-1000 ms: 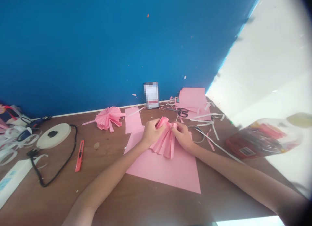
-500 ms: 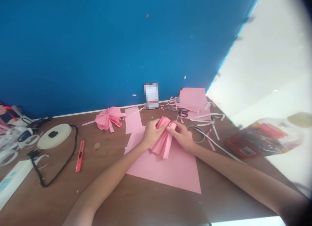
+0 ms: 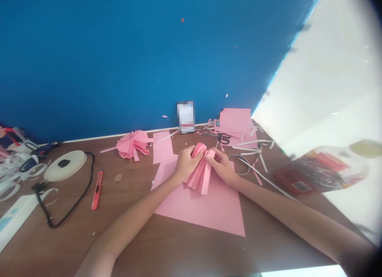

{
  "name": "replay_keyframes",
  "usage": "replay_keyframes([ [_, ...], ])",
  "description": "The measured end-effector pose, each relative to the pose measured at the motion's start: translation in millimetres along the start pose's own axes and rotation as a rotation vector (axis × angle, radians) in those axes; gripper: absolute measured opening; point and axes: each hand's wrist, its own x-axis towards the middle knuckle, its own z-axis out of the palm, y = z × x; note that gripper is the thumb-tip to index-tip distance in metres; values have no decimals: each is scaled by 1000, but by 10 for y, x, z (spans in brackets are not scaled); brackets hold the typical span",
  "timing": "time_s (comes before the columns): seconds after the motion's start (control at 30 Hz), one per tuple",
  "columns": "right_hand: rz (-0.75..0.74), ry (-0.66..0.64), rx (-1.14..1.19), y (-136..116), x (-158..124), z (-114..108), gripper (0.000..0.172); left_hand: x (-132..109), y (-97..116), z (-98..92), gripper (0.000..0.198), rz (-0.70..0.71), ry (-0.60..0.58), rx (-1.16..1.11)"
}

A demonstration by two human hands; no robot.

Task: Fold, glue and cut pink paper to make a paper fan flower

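Note:
Both of my hands pinch the top of a pleated pink paper strip (image 3: 199, 173) that fans out downward over a flat pink sheet (image 3: 209, 207) on the brown table. My left hand (image 3: 185, 162) grips the folds from the left, fingers closed. My right hand (image 3: 221, 165) presses them from the right, fingers closed too. A finished pink paper fan rosette (image 3: 133, 144) lies farther back on the left.
An orange utility knife (image 3: 97, 189) lies left of the sheet, beside a black cable (image 3: 71, 205) and a white tape roll (image 3: 65, 164). More pink sheets (image 3: 236, 121), scissors (image 3: 222, 138) and white paper strips (image 3: 256, 147) sit at the back right. A plastic bag (image 3: 319, 169) lies at the right.
The pleats have been squeezed closer together, so the fan is narrower. My hands stayed at the same spot.

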Motion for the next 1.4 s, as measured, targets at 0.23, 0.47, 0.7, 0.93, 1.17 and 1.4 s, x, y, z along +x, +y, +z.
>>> replay_keyframes([
  [0.23,13,4,-68,-25,-3,7,25,-6,0,4,35,-9,14,76],
  [0.47,7,7,-110,6,-3,-19,18,-28,-19,24,33,36,8,274],
  [0.7,-14,-18,-140,13,-11,-8,20,-34,-65,31,32,22,9,301],
  [0.93,108,-22,63,-8,-7,5,28,7,-29,-9,23,37,-43,87],
  [1.17,84,21,141,32,37,-13,28,63,-43,-33,20,4,-101,-148],
  [1.4,62,27,95,64,47,-10,26,90,-105,-29,23,-97,-126,-256],
])
